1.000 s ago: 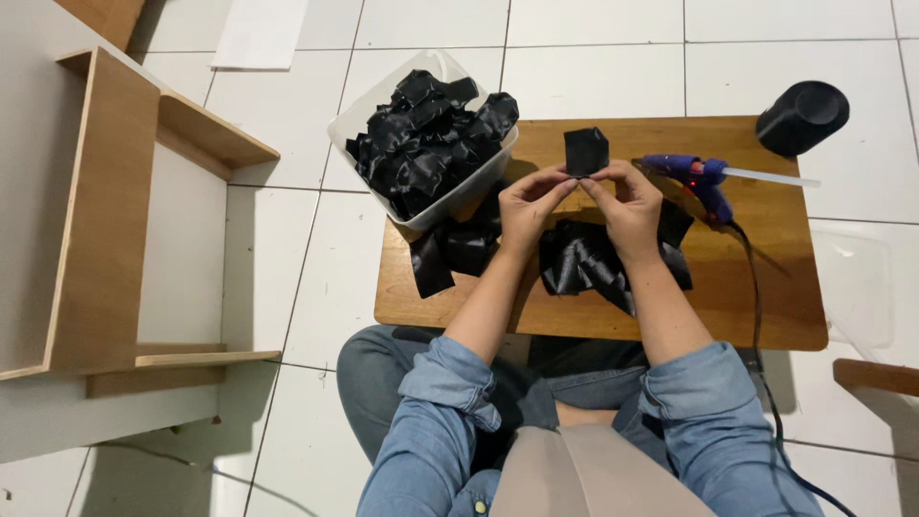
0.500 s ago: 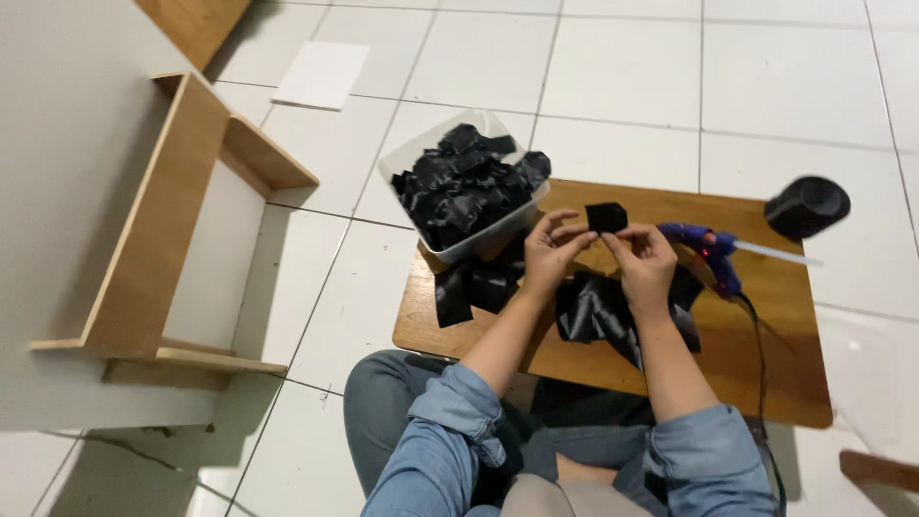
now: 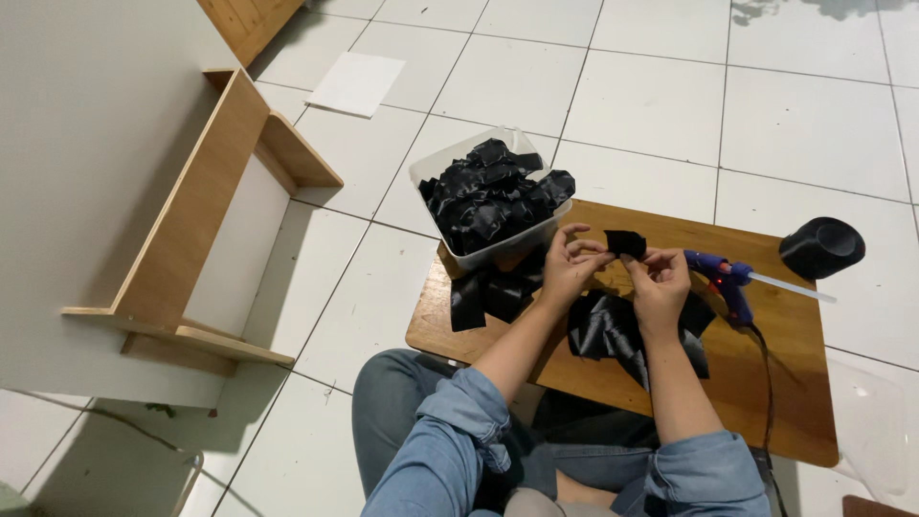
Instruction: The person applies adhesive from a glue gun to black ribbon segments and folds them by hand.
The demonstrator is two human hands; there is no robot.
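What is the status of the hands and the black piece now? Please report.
Left hand and right hand pinch small black ribbon piece together above wooden board. Glue gun lies beside right hand. Nothing blocks.

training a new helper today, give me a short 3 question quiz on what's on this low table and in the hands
1. True or false: the blue glue gun lies on the wooden table, to the right of the right hand.
2. What do the fingers of the left hand and the right hand hold between them?
A. a small black fabric piece
B. a white sheet
C. a glue stick
3. What fills the clear plastic tub at the table's far left corner?

Key
1. True
2. A
3. Black ribbon pieces
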